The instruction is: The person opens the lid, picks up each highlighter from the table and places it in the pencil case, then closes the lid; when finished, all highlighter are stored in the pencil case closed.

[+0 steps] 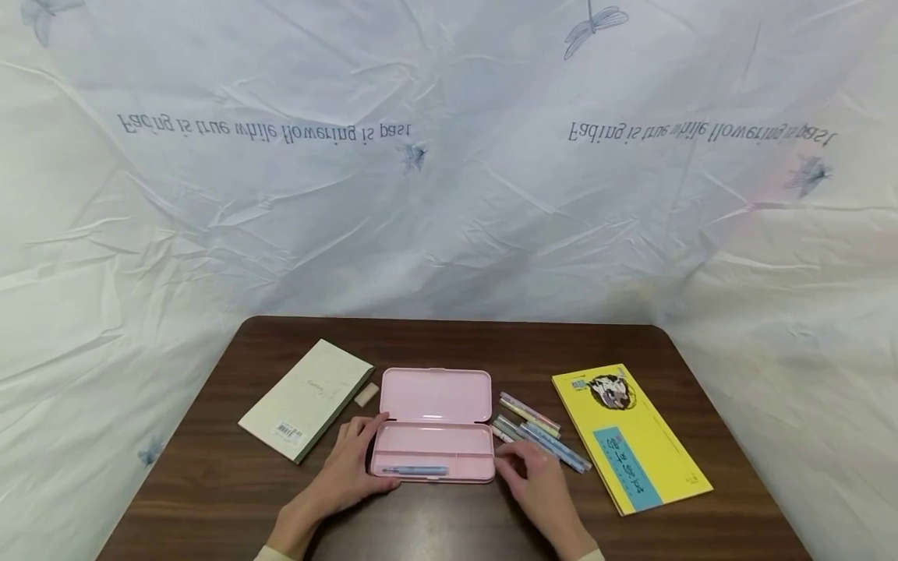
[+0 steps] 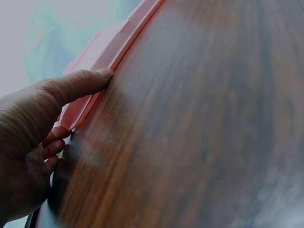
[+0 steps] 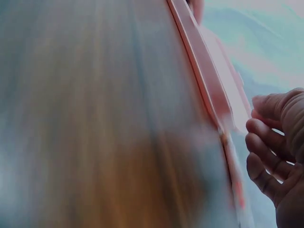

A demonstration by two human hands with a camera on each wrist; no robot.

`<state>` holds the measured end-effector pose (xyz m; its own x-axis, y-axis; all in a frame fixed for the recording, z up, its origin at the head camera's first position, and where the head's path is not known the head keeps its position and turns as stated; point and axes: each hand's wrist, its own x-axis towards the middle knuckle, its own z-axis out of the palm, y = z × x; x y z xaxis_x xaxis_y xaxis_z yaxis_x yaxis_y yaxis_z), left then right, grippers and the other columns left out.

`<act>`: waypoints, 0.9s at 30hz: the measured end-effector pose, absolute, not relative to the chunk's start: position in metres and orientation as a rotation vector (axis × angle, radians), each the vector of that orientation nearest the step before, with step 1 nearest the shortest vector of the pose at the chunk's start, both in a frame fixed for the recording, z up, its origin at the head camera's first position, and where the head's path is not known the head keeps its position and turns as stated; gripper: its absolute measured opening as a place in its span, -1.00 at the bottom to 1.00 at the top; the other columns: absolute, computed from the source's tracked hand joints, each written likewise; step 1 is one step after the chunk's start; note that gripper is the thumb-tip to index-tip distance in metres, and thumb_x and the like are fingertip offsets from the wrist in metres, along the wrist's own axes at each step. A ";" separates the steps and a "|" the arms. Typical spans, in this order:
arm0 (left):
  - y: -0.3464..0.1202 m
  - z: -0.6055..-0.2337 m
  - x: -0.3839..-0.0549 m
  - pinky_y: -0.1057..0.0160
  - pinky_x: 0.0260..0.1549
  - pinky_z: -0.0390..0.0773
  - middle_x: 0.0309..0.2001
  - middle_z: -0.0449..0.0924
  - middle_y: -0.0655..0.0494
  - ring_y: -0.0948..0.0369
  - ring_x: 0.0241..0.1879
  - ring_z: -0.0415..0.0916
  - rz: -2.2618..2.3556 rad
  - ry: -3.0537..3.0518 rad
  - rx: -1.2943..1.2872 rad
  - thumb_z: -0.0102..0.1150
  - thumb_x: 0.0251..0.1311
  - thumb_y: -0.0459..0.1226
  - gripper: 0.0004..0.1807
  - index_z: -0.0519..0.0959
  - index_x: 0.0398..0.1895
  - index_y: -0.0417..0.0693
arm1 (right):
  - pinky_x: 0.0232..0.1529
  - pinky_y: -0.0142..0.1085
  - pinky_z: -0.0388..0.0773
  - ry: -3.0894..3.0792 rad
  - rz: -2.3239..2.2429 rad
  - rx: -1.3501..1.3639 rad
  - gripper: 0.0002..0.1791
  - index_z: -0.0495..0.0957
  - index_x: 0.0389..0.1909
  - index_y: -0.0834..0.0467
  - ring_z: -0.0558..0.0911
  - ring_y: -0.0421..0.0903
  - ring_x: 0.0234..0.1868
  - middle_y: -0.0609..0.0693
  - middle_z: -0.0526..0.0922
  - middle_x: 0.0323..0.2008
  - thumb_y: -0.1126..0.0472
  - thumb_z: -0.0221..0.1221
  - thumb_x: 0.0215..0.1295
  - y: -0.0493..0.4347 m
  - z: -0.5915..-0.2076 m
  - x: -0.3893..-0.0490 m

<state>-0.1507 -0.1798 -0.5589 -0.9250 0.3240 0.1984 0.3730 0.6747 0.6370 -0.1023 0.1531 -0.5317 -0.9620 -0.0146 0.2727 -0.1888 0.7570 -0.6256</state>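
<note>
A pink pencil case [image 1: 435,438] lies with its lid raised at the middle of the table. Its front compartment holds a blue pen [image 1: 417,471]. At the case's left side, my left hand [image 1: 348,460] grips it, thumb [image 2: 97,78] on the front edge and fingers round the corner. My right hand [image 1: 536,479] is beside the case's right edge, fingers loosely bent; nothing shows between them in the right wrist view. Just beyond that hand lie several pens [image 1: 554,446] with pale, patterned barrels, partly covered by it in the head view.
To the left lie a cream notebook [image 1: 309,397] and a small beige eraser [image 1: 366,394]. A yellow booklet [image 1: 659,444] with a blue panel rests at the right. The dark wooden table [image 1: 435,518] ends at a white printed curtain [image 1: 449,234].
</note>
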 end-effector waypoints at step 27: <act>-0.180 -0.560 -0.151 0.01 0.05 0.46 0.18 0.43 0.11 0.12 0.18 0.26 -1.089 -2.808 -0.594 0.68 -0.17 0.18 0.16 0.40 0.55 0.01 | -0.32 -0.21 0.40 -2.908 0.740 -0.189 -0.81 0.69 -0.33 0.00 0.44 -0.17 -0.37 -0.12 0.51 -0.37 0.09 0.54 0.18 0.206 -0.538 -0.087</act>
